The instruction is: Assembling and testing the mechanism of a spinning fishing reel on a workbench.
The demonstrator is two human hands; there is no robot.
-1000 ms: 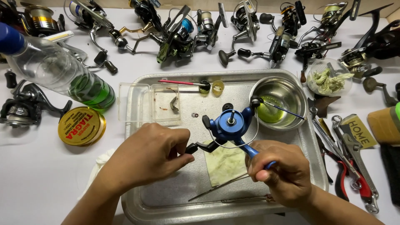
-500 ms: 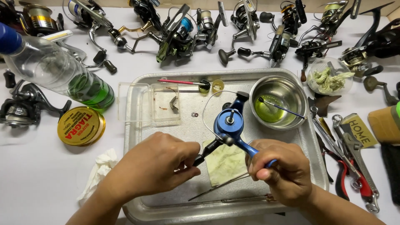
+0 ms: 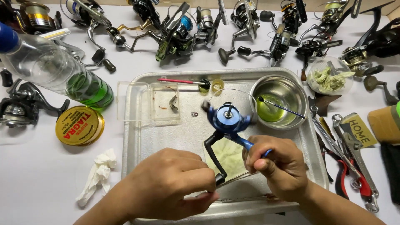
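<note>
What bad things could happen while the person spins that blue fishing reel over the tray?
The blue reel hangs close to the steel bowl of green liquid, so its spinning part might knock the thin tool leaning in it and splash. The left hand is at the black handle; fingers could get nipped. The tiny washer lying loose on the tray could get lost.

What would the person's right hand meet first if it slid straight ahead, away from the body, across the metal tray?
Probably the round steel bowl of green liquid. The right hand holds the blue fishing reel by its stem, and the bowl stands just beyond; depth is uncertain.
</note>
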